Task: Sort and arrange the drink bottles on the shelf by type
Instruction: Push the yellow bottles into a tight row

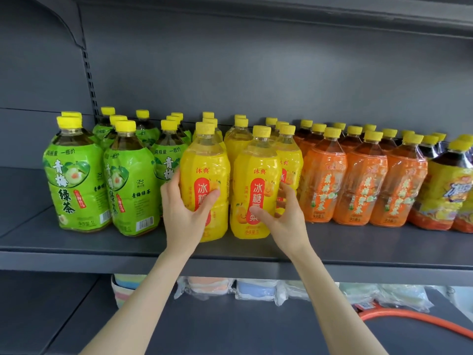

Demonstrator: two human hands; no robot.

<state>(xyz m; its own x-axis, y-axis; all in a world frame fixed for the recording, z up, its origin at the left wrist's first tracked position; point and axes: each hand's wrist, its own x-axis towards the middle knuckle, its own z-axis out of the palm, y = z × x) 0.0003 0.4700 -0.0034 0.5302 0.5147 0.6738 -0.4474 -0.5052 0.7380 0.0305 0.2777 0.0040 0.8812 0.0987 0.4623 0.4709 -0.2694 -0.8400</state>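
Note:
Drink bottles with yellow caps stand in rows on a grey shelf (pixel 76 249). Green-label bottles (pixel 74 185) fill the left, yellow-label bottles the middle, orange-label bottles (pixel 358 185) the right, and dark bottles with yellow-orange labels (pixel 445 196) the far right. My left hand (pixel 184 208) wraps around the front left yellow bottle (pixel 207 165). My right hand (pixel 284 216) wraps around the front right yellow bottle (pixel 253 180). Both bottles stand upright on the shelf near its front edge.
Bare shelf lies left of the green bottles. On the shelf below sit plastic-wrapped packs (pixel 256 290) and a striped bag (pixel 125 288). An orange hose (pixel 414 321) runs across at the lower right. A perforated upright (pixel 89 80) stands at the back left.

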